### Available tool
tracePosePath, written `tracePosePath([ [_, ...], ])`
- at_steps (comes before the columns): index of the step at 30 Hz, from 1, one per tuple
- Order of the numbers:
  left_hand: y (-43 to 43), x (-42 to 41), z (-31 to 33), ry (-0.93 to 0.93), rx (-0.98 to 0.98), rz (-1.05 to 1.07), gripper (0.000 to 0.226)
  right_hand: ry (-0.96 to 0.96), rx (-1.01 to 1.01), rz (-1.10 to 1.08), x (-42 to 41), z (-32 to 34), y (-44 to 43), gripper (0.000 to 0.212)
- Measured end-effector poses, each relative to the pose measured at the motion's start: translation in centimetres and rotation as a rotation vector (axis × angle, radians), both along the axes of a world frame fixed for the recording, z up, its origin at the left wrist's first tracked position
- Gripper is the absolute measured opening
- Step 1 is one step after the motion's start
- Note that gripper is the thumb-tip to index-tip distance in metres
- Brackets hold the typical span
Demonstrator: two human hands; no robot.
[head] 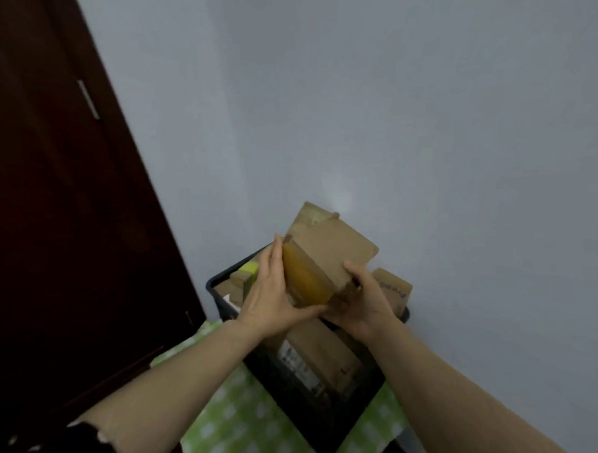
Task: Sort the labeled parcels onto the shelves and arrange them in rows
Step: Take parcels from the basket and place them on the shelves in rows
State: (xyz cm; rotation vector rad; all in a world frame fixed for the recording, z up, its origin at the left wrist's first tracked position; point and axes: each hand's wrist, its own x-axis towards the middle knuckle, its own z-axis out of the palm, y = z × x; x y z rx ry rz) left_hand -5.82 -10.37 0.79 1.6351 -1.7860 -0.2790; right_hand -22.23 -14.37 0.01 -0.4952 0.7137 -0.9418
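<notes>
Both my hands hold a brown cardboard parcel (330, 247) tilted above a black crate (321, 427). One side of the parcel is covered in yellowish tape. My left hand (275, 293) grips its left side, thumb under the near end. My right hand (363, 299) grips the near right corner, fingers curled round the edge. Several more cardboard parcels lie in the crate; one (316, 359) below my wrists shows a white label, another (392, 287) stands at the right rim.
The crate stands on a surface with a green-and-white checked cloth (246, 421). A dark brown door or cabinet (64, 218) fills the left side. A plain pale wall (396, 111) lies behind. A small yellow-green item (249, 268) sits in the crate's far left corner.
</notes>
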Motion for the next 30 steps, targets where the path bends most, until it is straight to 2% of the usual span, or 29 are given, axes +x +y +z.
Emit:
tracePosePath([
  [2, 2.0, 2.0, 0.3, 0.22, 0.009, 0.066, 0.117, 0.003, -0.076, 0.035, 1.8, -0.2, 0.4, 0.053],
  [4, 3.6, 3.7, 1.5, 0.616, 0.007, 0.212, 0.085, 0.011, -0.169, 0.056, 3.6, 0.1, 1.1, 0.057],
  [5, 4.2, 4.6, 2.3, 0.749, 0.062, 0.272, 0.068, 0.005, -0.212, 0.074, 4.6, 0.4, 1.5, 0.06],
  [7, 5.8, 6.4, 4.0, 0.846, 0.288, 0.29, 0.046, -0.053, -0.28, 0.142, 6.9, 1.2, 2.7, 0.061],
  [8, 6.7, 7.5, 4.3, 0.834, 0.368, 0.28, 0.047, -0.079, -0.304, 0.173, 8.1, 1.5, 3.3, 0.06],
  [9, 7.6, 8.5, 4.5, 0.818, 0.385, 0.281, 0.057, -0.07, -0.311, 0.192, 9.4, 1.7, 3.8, 0.059],
  [11, 9.4, 10.2, 4.5, 0.745, 0.273, 0.365, 0.078, 0.069, -0.313, 0.206, 11.7, 1.9, 5.0, 0.051],
  [12, 10.3, 11.0, 4.4, 0.647, 0.188, 0.422, 0.085, 0.131, -0.327, 0.214, 12.8, 2.1, 5.8, 0.05],
  [13, 11.2, 11.6, 4.4, 0.518, 0.118, 0.46, 0.091, 0.171, -0.348, 0.242, 13.8, 2.2, 6.4, 0.06],
  [15, 12.7, 12.6, 4.7, 0.277, 0.014, 0.461, 0.104, 0.221, -0.353, 0.323, 16.0, 2.5, 7.5, 0.101],
  [16, 13.4, 13.1, 4.6, 0.199, -0.01, 0.44, 0.108, 0.221, -0.346, 0.346, 17.0, 2.8, 8.1, 0.116],
  [17, 14.1, 13.4, 4.6, 0.158, -0.033, 0.417, 0.111, 0.203, -0.346, 0.352, 17.9, 3.1, 8.5, 0.123],
  [19, 15.2, 14.3, 4.6, 0.159, -0.054, 0.367, 0.111, 0.177, -0.353, 0.339, 19.3, 3.5, 8.9, 0.116],
  [21, 16.2, 15.3, 4.7, 0.251, -0.083, 0.35, 0.096, 0.157, -0.355, 0.319, 20.4, 3.7, 9.2, 0.094],
  [23, 16.8, 16.1, 5.3, 0.451, -0.127, 0.389, 0.07, 0.137, -0.357, 0.34, 21.1, 4.3, 9.7, 0.076],
  [25, 17.1, 17.5, 5.9, 0.747, -0.114, 0.427, 0.065, 0.129, -0.367, 0.402, 21.7, 4.7, 10.3, 0.066],
  [27, 17.9, 19.0, 6.8, 0.877, -0.003, 0.418, 0.074, 0.177, -0.404, 0.446, 22.2, 5.2, 10.8, 0.055],
  [30, 19.1, 20.4, 8.2, 0.903, 0.163, 0.328, 0.038, 0.257, -0.487, 0.528, 23.1, 5.6, 11.3, 0.046],
])
